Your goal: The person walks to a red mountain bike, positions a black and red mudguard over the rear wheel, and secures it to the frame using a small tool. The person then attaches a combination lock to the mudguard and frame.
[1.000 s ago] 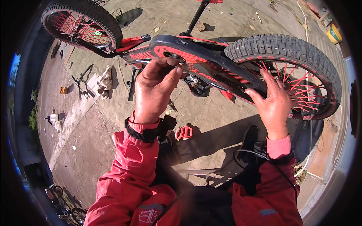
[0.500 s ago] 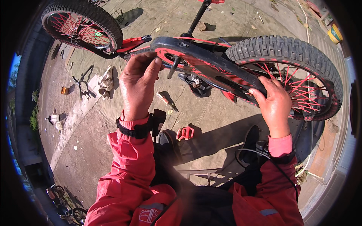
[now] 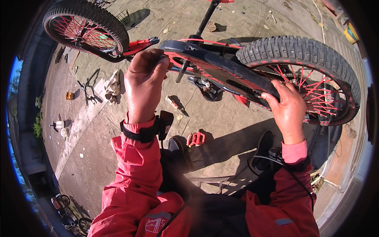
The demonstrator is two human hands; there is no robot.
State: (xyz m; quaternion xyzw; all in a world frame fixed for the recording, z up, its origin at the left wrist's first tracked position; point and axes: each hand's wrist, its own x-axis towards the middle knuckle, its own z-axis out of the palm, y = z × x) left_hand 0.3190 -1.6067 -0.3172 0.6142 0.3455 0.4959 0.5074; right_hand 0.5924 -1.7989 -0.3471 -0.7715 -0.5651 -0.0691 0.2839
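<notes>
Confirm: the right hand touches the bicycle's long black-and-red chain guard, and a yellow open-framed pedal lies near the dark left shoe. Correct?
The colour is wrong: the head view shows the open-framed pedal near the dark left shoe is red. The right hand does touch the chain guard.

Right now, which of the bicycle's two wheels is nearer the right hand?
The wheel on the picture's right: it shows right beside the right hand. The other wheel is at the upper left, well away from that hand.
</notes>
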